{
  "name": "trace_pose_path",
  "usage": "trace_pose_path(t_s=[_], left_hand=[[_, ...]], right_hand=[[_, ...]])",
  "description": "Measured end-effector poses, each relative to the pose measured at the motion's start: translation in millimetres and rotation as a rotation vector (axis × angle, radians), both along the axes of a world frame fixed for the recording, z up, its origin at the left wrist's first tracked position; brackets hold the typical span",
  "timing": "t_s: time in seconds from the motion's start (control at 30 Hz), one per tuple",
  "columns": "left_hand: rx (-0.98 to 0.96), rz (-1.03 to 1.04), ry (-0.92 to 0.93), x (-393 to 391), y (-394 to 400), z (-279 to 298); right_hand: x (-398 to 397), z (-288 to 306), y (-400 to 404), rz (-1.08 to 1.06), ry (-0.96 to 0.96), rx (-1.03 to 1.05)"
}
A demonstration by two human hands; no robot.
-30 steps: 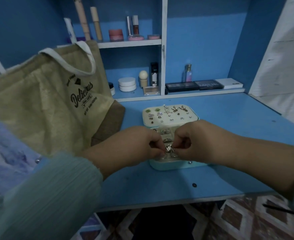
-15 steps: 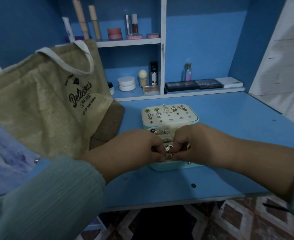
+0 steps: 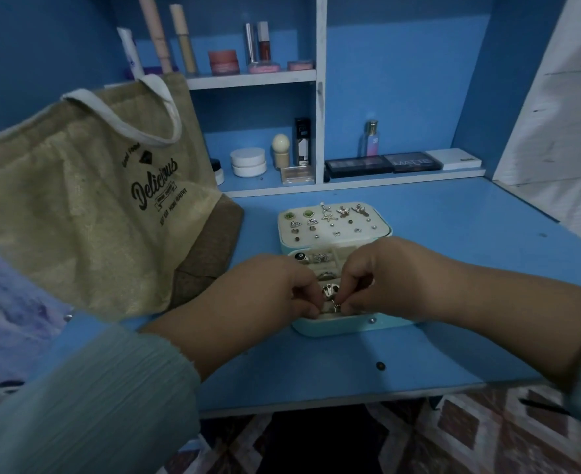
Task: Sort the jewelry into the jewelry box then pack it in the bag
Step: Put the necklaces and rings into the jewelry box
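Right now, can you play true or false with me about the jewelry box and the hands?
1. The jewelry box is open. True.
2. The tote bag sits right of the box. False: it is on the left.
3. Both hands, left hand and right hand, pinch a small piece of jewelry over the box. True.
4. The box lid holds no earrings. False: many earrings are pinned in it.
5. The box is already in the bag. False: it stands on the blue desk.

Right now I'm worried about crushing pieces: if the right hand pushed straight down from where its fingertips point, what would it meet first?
Probably the small ring it pinches, then the jewelry box front compartment; depth is unclear.
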State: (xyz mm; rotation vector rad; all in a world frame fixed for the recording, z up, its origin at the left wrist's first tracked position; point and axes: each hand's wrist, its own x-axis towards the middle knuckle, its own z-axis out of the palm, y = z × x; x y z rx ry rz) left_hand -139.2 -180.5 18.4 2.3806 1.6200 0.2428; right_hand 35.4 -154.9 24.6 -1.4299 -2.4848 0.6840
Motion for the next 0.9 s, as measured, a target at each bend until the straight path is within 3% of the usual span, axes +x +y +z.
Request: trace_pose_path(t_s=[0.33, 0.53, 0.9], left_hand=[[-0.086, 0.059, 0.045, 3.9, 6.3, 2.2], [-0.115, 0.081, -0.026, 1.4, 5.9, 2.2], [-0.104, 0.075, 0.016, 0.9, 4.2, 3.6]], right_hand=[[-4.6, -4.1, 1.5, 0.071, -0.146, 0.087], [-3.4, -2.5, -0.2, 0.101, -0.153, 0.117], [-7.1, -7.2, -6.7, 0.118, -0.184, 0.217]])
